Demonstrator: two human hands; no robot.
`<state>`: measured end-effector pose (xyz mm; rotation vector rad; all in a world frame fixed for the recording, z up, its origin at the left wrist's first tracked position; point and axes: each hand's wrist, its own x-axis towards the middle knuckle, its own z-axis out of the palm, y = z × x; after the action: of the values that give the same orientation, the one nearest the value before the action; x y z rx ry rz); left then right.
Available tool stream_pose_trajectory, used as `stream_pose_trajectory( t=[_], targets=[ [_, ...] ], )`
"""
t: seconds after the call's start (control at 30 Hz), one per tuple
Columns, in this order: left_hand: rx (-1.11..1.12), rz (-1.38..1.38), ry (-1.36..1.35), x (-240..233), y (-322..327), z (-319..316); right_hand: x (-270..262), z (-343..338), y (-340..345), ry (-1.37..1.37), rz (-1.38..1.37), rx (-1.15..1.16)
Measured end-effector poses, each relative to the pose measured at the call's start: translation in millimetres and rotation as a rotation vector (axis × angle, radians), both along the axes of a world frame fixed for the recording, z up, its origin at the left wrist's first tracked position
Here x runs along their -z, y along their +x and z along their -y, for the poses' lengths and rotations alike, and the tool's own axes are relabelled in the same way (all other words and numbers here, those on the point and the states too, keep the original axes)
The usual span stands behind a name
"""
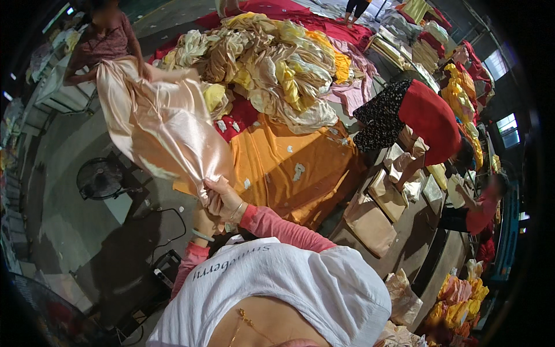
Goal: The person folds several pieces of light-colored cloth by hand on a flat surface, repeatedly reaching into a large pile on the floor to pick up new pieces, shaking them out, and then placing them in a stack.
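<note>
A length of peach satin cloth (173, 126) stretches through the air in front of me. My right hand (226, 198) is closed around its gathered near end. My left hand (207, 220), with a pale bangle at the wrist, holds the same bunched end just below, close to my chest. My right hand hides part of its fingers. At the far end, a co-worker (106, 43) grips the cloth with both hands. The fabric between us is folded and creased, hanging clear of the floor. Below and to the right of it lies an orange cloth (295, 169), strewn with white scraps.
A big heap of cream and yellow cloth (269, 65) lies ahead. On the left floor stand a black fan (99, 178) and a trailing cable (184, 223). To the right, a person in red (429, 112) bends over folded cloth stacks (370, 223) on a long table.
</note>
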<state>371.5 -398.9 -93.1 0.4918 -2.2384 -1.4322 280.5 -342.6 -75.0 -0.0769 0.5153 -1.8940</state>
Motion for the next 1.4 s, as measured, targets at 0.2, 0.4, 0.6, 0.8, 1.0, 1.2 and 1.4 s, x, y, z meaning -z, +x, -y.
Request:
stream_pose_trajectory(
  t=[0.2, 0.4, 0.6, 0.8, 1.0, 1.2, 1.4],
  targets=[
    [-0.078, 0.153, -0.090, -19, 24, 19, 15, -13, -40, -0.142, 0.628, 0.362],
    [-0.124, 0.168, -0.294, -38, 66, 46, 155, -103, -127, 0.277, 0.228, 0.854],
    [-0.233, 0.283, 0.008, -22, 112, 59, 155, -194, -155, 0.340, 0.335, 1.143],
    [-0.169, 0.437, 0.275, -11, 124, 63, 118, -187, -135, 0.688, -0.058, 1.407],
    [0.001, 0.349, 0.396, -21, 116, 74, 13, -95, -80, 0.499, -0.197, 0.720],
    [0.320, 0.401, 0.081, -90, 69, 28, -52, -12, -12, -0.101, -1.377, -0.331],
    [0.176, 0.341, 0.441, -98, 98, 38, -39, -7, -12, -0.240, -1.195, -0.380]
  ],
)
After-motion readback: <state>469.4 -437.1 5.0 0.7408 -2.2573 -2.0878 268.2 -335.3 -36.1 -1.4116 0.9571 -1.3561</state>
